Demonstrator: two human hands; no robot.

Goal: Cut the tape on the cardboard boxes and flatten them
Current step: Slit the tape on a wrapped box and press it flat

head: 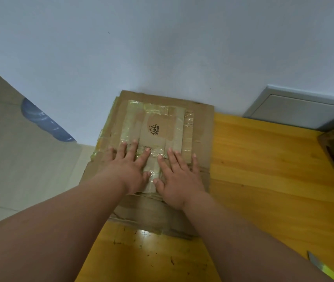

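I see the cardboard (192, 127) lying flat on a yellow wooden table (263, 169), its far edge against the pale wall (162, 47) and its left side at the table's left edge. It looks like several flattened layers stacked one on another; the topmost piece is smaller and bears dark print reading "INS BAHA". Shiny tape (129, 127) runs in strips over the top piece, crinkled in places, with more of it along the left edges and at the near edge of the stack.

My left hand (127, 165) lies palm down on the near-left part of the top piece, fingers straight and spread, tips pointing toward the wall. My right hand (179, 176) lies palm down just beside it, fingers likewise straight and a little apart. Neither hand holds anything; both rest flat on the cardboard, with a narrow band of tape showing between the thumbs.

At the lower right edge of the view a blade (314, 263) with a yellow-green part lies on the table, well apart from the hands. At the right edge sits a brown thing, only partly visible, so I cannot tell what it is. A grey panel (304, 112) is set in the wall beyond the table. To the left, below the table, is a beige floor (20, 159).
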